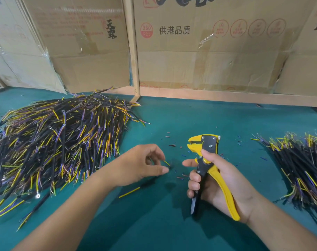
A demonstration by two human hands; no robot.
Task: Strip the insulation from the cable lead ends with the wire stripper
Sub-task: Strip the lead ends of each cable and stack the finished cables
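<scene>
Head view: two heaps of black-sheathed cables, a large heap [54, 142] toward the green table's [172, 223] left edge, a smaller heap [302, 163] at its right edge. Left hand [145, 165] pinches one cable's yellow-green lead end [166, 163]; right hand [219, 182] grips one yellow-and-black wire stripper [206, 160] mid-table.

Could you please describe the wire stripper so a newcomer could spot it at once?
On the green table, between the two cable heaps, look at the right hand. It grips the wire stripper, the only yellow-and-black plier-like tool, jaws pointing left.
</scene>
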